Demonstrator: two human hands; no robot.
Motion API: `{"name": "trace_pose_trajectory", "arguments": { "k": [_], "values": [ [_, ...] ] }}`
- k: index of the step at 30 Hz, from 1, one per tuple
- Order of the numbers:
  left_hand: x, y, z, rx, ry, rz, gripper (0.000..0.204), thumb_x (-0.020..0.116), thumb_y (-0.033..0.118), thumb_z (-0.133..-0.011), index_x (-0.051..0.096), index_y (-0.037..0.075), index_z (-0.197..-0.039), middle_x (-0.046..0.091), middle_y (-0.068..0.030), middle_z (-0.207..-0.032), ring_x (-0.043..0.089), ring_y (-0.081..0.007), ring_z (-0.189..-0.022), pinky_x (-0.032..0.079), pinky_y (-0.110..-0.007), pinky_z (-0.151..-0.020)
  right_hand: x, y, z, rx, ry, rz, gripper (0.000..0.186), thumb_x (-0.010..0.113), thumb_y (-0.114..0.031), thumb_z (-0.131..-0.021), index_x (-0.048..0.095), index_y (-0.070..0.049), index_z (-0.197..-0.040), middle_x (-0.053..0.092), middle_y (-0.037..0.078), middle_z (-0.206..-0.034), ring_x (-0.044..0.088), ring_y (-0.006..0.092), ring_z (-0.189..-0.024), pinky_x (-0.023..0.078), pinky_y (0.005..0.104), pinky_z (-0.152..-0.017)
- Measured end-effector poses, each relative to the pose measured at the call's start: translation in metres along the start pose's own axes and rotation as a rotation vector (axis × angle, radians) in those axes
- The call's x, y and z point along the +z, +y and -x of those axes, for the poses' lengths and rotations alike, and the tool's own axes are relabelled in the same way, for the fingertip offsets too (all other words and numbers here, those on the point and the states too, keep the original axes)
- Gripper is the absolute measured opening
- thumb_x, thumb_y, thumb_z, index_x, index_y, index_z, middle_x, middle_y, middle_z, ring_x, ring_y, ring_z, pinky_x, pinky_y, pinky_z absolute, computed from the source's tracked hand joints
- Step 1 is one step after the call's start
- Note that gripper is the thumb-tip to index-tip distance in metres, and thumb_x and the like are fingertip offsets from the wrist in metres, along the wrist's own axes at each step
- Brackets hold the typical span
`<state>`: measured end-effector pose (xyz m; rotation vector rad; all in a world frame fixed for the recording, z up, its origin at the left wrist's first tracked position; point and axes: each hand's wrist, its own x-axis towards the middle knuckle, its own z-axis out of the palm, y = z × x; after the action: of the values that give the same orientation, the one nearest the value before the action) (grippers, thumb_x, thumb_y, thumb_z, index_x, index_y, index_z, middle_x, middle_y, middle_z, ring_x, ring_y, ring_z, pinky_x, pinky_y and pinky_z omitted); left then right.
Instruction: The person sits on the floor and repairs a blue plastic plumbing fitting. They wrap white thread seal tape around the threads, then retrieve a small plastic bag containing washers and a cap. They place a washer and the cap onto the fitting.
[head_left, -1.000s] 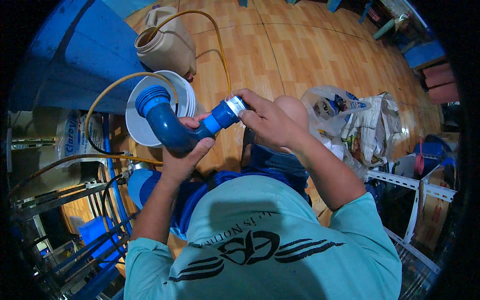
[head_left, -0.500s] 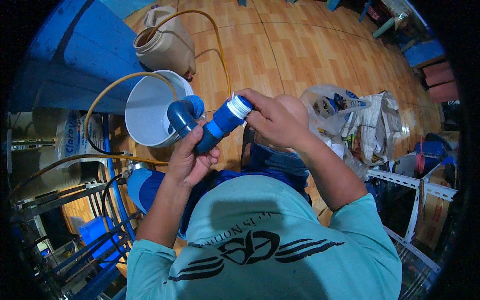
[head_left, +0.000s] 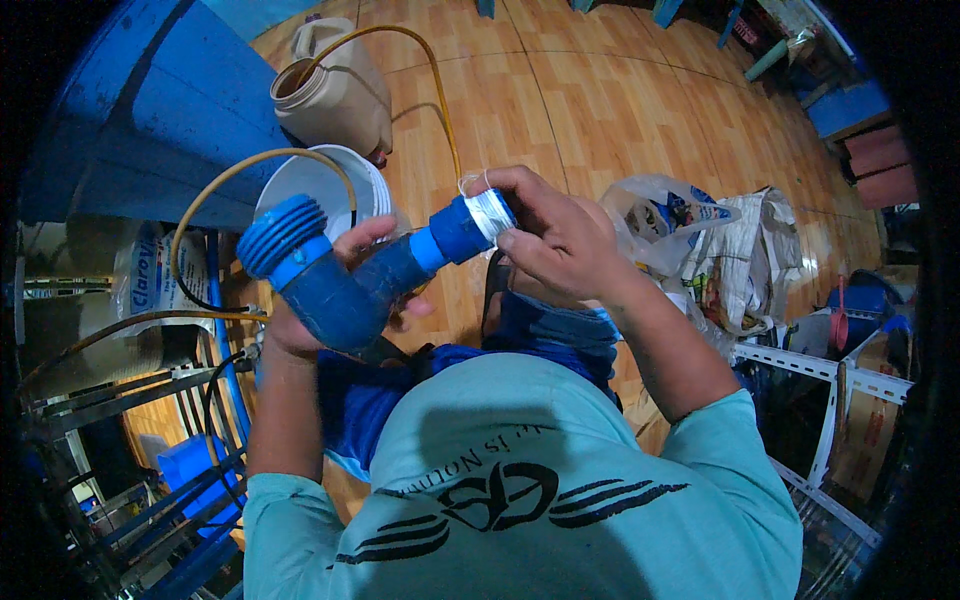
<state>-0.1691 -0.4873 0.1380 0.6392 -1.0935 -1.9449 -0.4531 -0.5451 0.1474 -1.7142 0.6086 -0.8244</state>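
In my left hand (head_left: 365, 240) is a blue pipe elbow (head_left: 335, 300), which hides much of the palm. Its threaded end (head_left: 283, 238) points up and to the left. The other arm of the elbow runs right into a blue adapter. White thread tape (head_left: 491, 216) is wrapped round the adapter's end, and a thin loose loop of it stands out at the top. My right hand (head_left: 555, 235) closes on that taped end, with the thumb below and the fingers over the top.
Behind the elbow stands a white bucket (head_left: 335, 175) with a yellowish hose (head_left: 215, 190) running into it. A beige jerrycan (head_left: 345, 100) sits farther back. Plastic bags and a white sack (head_left: 745, 260) lie to the right, beside a white metal rack (head_left: 800, 360). A large blue container (head_left: 160, 110) is at left.
The elbow has turned and come nearer and to the left, so its threaded end now faces up-left. My left hand has shifted behind it. My right hand remains at the taped end.
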Motion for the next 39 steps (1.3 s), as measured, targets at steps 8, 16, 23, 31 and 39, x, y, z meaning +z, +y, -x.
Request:
{"name": "trace_pose_trajectory", "arguments": {
  "k": [8,16,23,31,39],
  "values": [
    [0.015,0.021,-0.034,-0.385,0.109,-0.223,0.054,0.079,0.022,-0.08,0.056,0.004,-0.126,0.065,-0.0062,-0.099,0.063,-0.0114,-0.085,0.053,-0.026,-0.073,-0.002,-0.012,-0.005,-0.062,-0.053,0.196,0.042,0.052,-0.011,-0.092,0.046,-0.002,-0.133,0.057,0.012,-0.124,0.056,0.0187,-0.115,0.044,0.0326,-0.098],
    [0.028,-0.002,-0.043,0.368,0.424,-1.477,0.05,0.082,0.013,-0.066,0.06,0.01,-0.111,0.065,-0.0112,-0.097,0.065,-0.0329,-0.084,0.052,-0.041,-0.072,0.02,0.018,-0.012,0.057,0.156,0.036,0.037,0.051,-0.011,-0.092,0.048,-0.004,-0.129,0.055,0.004,-0.104,0.052,0.0097,-0.09,0.045,0.026,-0.079],
    [0.026,0.003,-0.046,0.774,0.38,-1.949,0.05,0.08,0.011,-0.065,0.061,0.014,-0.111,0.064,-0.0077,-0.097,0.063,-0.0287,-0.081,0.049,-0.041,-0.067,0.008,0.012,-0.024,0.363,0.041,-0.058,0.033,0.049,-0.018,-0.094,0.052,-0.008,-0.125,0.056,0.001,-0.092,0.052,0.0069,-0.081,0.045,0.0235,-0.066],
    [0.034,0.003,-0.045,0.637,0.366,-1.793,0.046,0.08,0.012,-0.065,0.063,0.011,-0.108,0.065,-0.0089,-0.099,0.065,-0.0289,-0.083,0.052,-0.039,-0.069,0.008,0.019,-0.02,0.246,0.031,0.038,0.033,0.046,-0.019,-0.096,0.051,-0.009,-0.127,0.055,0.001,-0.089,0.052,0.0063,-0.076,0.045,0.0231,-0.064],
    [0.036,-0.004,-0.039,0.387,0.449,-1.547,0.046,0.083,0.015,-0.066,0.065,0.008,-0.108,0.067,-0.0114,-0.1,0.068,-0.0288,-0.085,0.055,-0.035,-0.072,0.014,0.015,-0.017,0.302,0.025,-0.033,0.032,0.048,-0.016,-0.096,0.05,-0.007,-0.127,0.054,0.002,-0.097,0.051,0.0084,-0.086,0.046,0.0248,-0.074]
  ]
}}
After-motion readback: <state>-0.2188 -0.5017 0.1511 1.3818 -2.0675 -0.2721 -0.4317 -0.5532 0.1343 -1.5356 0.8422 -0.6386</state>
